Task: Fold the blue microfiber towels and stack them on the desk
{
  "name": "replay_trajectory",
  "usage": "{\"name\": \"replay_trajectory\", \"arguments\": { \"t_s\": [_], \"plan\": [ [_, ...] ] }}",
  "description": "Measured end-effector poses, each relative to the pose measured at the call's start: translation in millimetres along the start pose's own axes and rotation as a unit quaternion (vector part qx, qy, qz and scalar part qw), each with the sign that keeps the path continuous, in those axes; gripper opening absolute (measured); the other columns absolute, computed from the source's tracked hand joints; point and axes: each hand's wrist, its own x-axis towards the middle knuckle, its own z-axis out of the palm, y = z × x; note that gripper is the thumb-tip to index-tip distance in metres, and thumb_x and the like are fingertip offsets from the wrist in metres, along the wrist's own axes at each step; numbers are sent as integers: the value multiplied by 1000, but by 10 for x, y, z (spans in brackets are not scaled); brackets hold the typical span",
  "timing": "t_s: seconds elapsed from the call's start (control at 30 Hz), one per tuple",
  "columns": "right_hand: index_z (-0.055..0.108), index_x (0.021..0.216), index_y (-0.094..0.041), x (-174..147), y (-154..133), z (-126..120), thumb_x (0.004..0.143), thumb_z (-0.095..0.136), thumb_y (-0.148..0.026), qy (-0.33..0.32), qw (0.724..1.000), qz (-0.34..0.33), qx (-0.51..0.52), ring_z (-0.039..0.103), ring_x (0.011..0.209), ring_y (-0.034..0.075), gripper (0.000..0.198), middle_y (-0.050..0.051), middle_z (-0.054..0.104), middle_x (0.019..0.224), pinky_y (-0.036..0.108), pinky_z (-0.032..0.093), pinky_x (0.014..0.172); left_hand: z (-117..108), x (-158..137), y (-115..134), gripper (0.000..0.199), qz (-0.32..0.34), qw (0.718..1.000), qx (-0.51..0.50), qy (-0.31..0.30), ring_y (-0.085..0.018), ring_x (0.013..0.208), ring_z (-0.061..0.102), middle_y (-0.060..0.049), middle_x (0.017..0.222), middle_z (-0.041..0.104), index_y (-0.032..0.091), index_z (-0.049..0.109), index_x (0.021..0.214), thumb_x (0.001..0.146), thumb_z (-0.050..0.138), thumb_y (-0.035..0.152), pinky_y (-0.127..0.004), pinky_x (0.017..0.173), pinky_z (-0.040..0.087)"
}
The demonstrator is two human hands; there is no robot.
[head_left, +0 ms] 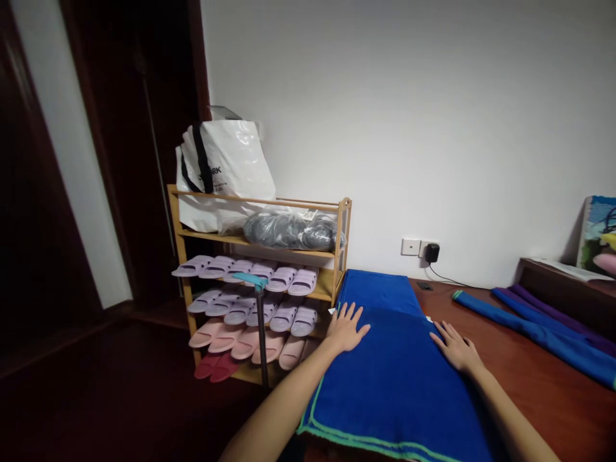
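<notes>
A blue cloth (385, 378) with green stitched edges lies flat in layers over the brown table, its near end reaching the front edge. My left hand (345, 328) rests on its left side with the fingers spread. On the right edge of the cloth lies my right hand (456, 346), palm down, fingers stretched out. Neither hand grips anything. Small white tags stick out beside both hands. Another blue layer (382, 289) continues behind, up to the wall.
Rolled blue cloth (520, 333) and purple cloth (553, 311) lie at the table's right. Left stands a wooden shoe rack (260, 200) with slippers (283, 279), a white bag (235, 160) and a dark pole (262, 333) in front. A black adapter (432, 252) is plugged into the wall.
</notes>
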Motion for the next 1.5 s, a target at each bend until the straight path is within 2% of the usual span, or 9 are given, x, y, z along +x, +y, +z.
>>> {"name": "replay_trajectory", "arguments": {
  "t_s": [0.37,0.73,1.23,1.5],
  "plan": [
    [21,145,-31,-167,94,-8,83,13,-71,5,1000,-3,6,8,141,17,74,-2,14,152,51,15,112,1,-140,112,73,6,1000,5,3,-33,140,10,-8,153,18,23,25,147,89,17,66,-56,109,12],
    [21,145,-31,-379,172,-42,84,15,-69,-4,1000,-7,0,6,141,15,72,-3,13,152,48,14,112,6,-324,232,73,6,1000,7,12,-33,140,10,-8,153,19,22,26,146,88,16,66,-57,109,11],
    [18,145,-31,-576,228,-7,84,14,-68,-1,1000,15,-3,6,141,16,71,-3,12,152,51,13,112,-102,-501,288,71,26,1000,-4,-16,-32,140,6,-7,154,15,23,24,147,90,17,65,-56,109,9],
    [19,145,-31,-720,256,3,86,15,-66,19,1000,2,-7,9,140,19,70,-2,15,152,51,18,111,-147,-588,301,71,38,999,-23,-30,-32,140,4,-6,154,13,24,23,147,89,20,65,-56,109,9]
  ]
}}
